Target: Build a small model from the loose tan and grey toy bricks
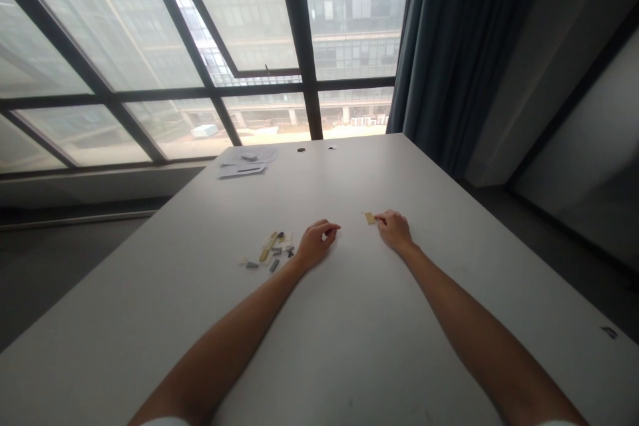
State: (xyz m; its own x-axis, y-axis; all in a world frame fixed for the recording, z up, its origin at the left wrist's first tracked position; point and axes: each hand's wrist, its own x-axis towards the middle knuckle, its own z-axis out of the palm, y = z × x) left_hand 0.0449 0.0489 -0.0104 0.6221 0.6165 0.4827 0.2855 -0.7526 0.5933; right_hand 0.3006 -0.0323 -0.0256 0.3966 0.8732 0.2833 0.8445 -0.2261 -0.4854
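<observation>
My right hand (394, 229) is closed with its fingertips at the edge of a small tan building-brick plate (369, 217), which lies low over the white table. My left hand (317, 241) is closed in a pinch a little to the left, thumb and forefinger together. Whatever its fingertips hold is too small to make out. Left of that hand lies a loose group of building bricks: a long tan brick (268, 247), grey bricks (274, 265), a single grey brick (252, 265) and several pale and dark pieces.
Sheets of paper (242, 169) with a small pale object (248, 157) on them lie at the table's far left corner. Two round holes (301, 150) are near the back edge. A dark tag (609, 332) sits by the right edge. Windows and a blue curtain (439, 60) stand behind.
</observation>
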